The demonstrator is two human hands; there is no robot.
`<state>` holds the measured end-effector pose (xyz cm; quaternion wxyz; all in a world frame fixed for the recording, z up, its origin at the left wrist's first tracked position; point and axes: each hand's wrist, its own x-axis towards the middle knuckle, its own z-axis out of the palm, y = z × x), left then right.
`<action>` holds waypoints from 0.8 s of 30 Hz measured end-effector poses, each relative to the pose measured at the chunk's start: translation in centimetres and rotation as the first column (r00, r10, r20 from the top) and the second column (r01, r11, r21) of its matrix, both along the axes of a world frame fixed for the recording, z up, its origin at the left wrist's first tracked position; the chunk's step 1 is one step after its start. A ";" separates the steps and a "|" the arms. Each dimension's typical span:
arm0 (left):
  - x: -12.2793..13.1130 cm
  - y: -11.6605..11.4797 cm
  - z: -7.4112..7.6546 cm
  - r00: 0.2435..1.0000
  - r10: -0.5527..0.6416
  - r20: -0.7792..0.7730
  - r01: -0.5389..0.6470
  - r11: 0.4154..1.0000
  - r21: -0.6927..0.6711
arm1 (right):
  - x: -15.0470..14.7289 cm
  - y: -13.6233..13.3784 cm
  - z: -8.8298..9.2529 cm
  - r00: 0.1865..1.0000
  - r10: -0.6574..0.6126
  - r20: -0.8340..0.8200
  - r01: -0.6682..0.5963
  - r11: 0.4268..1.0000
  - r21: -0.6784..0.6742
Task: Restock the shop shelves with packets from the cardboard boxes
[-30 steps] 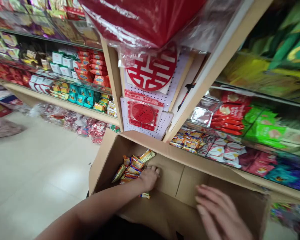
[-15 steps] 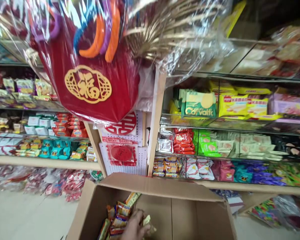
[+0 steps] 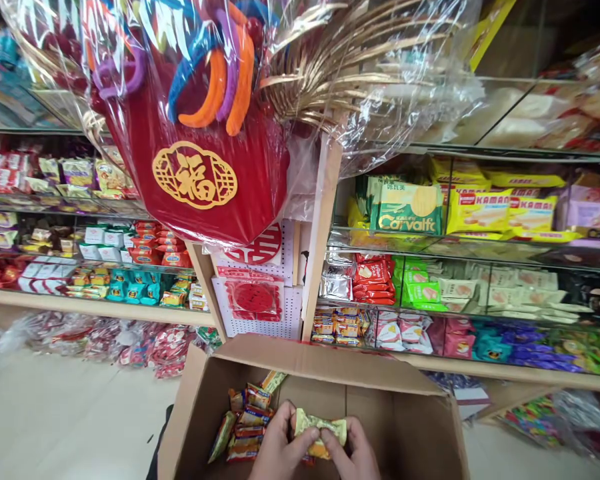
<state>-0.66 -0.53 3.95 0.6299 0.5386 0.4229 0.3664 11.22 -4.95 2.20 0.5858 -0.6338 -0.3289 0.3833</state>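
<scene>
A small yellow wrapped snack (image 3: 321, 423) is held level between both my hands, low in the view over the open cardboard box (image 3: 300, 363). My left hand (image 3: 285, 443) pinches its left end, thumb on the front. On its right end, my right hand (image 3: 347, 450) grips it the same way, the two thumbs almost meeting in the middle. Several orange and blue snack packets (image 3: 247, 427) lie in the left part of the box, partly hidden behind my left hand. A pale yellow packet (image 3: 273, 381) leans against the box's back wall.
Overhead hangs a red decoration (image 3: 200, 173) in clear plastic with gold stalks. Shelves of packaged snacks line both sides, with yellow packs (image 3: 480, 210) at the right. Bagged goods (image 3: 165, 347) lie on the floor (image 3: 80, 407) at left.
Both hands now hold the yellow packet in front of the camera; before, one hand was in the box with a packet and the other was out of view. The view has shifted slightly left.
</scene>
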 end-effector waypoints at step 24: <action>3.2 3.2 9.3 0.971 0.083 0.225 -0.156 0.931 0.329 | 3.5 2.7 8.9 0.919 -0.181 0.350 0.063 0.945 0.322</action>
